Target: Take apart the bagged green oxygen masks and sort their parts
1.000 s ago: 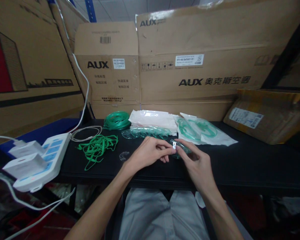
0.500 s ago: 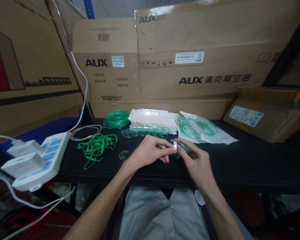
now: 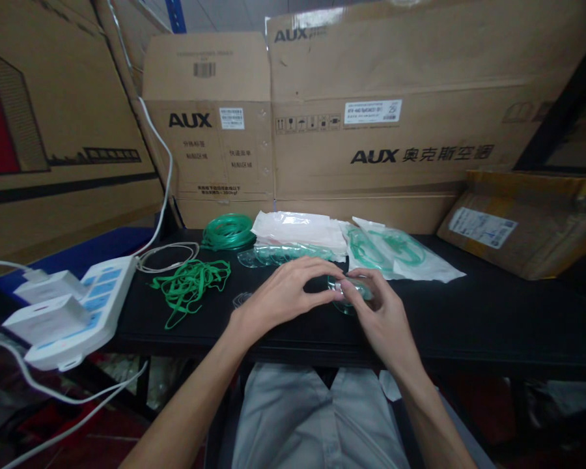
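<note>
A clear green-tinted oxygen mask (image 3: 346, 309) is between my two hands, just above the black table. A shiny metal nose strip (image 3: 338, 287) shows on its near side. My right hand (image 3: 383, 305) is closed around the mask's right part, its thumb at the strip. My left hand (image 3: 293, 286) grips the left edge, thumb below and fingers curved over the top. Much of the mask is hidden by fingers. Behind my left hand lies a row of similar clear masks (image 3: 273, 254). Left of its wrist are a few thin, curved pieces (image 3: 241, 299), partly covered.
Green elastic straps (image 3: 190, 286) lie tangled at left, near coiled green tubing (image 3: 227, 232). White packets (image 3: 295, 228) and bagged tubing (image 3: 395, 251) are at the back. A power strip (image 3: 90, 312) with plugs lies left; a taped carton (image 3: 522, 225) stands right.
My left fingers have spread and moved from a pinch to an arch over the mask's top edge. My right hand has shifted slightly, with its fingers further round the mask.
</note>
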### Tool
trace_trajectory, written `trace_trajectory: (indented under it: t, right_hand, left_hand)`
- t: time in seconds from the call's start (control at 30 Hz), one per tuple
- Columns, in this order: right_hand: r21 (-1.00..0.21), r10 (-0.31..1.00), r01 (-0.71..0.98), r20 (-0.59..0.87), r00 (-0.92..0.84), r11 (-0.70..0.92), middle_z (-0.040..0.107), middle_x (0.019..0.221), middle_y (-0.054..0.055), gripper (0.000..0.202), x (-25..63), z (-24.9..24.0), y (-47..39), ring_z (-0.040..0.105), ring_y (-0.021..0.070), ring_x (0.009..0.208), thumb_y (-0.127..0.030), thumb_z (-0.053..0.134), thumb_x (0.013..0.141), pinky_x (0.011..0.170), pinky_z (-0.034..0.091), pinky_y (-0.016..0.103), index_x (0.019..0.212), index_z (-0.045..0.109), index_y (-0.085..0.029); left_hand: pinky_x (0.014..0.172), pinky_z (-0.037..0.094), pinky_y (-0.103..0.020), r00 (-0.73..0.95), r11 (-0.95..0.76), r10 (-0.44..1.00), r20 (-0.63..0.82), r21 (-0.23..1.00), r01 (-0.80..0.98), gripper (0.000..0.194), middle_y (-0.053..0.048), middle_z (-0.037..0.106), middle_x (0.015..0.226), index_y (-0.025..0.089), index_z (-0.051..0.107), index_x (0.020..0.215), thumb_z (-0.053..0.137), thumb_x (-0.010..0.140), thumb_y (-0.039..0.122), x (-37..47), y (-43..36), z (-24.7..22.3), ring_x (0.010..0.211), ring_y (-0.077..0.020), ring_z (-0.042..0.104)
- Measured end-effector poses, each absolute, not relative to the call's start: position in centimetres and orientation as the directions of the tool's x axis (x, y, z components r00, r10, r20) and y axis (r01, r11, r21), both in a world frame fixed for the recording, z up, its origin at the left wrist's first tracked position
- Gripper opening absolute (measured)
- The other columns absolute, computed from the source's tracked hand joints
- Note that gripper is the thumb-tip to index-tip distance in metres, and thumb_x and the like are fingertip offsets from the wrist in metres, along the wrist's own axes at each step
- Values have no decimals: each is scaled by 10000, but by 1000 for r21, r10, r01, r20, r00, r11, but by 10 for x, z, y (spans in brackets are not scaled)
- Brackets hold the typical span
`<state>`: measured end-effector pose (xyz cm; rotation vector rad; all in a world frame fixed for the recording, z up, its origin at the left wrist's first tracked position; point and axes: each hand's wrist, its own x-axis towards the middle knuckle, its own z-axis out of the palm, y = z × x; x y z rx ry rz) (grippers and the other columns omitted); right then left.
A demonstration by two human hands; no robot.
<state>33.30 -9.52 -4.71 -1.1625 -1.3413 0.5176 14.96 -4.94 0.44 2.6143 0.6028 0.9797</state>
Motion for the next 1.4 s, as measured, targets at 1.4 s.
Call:
trace_trajectory:
  t: [1.4]
  right_hand:
    - [-880, 921, 328, 384, 66, 343, 697, 742, 17, 365, 329, -46, -96, 634, 177, 621, -479, 697, 822, 549, 494, 255, 1065, 736, -210]
  left_hand:
    - [1000, 446, -323, 610, -690, 723, 324, 361, 627, 211, -14, 710, 1144, 230, 692, 894, 666, 891, 439, 48, -53, 9, 1086, -202, 640]
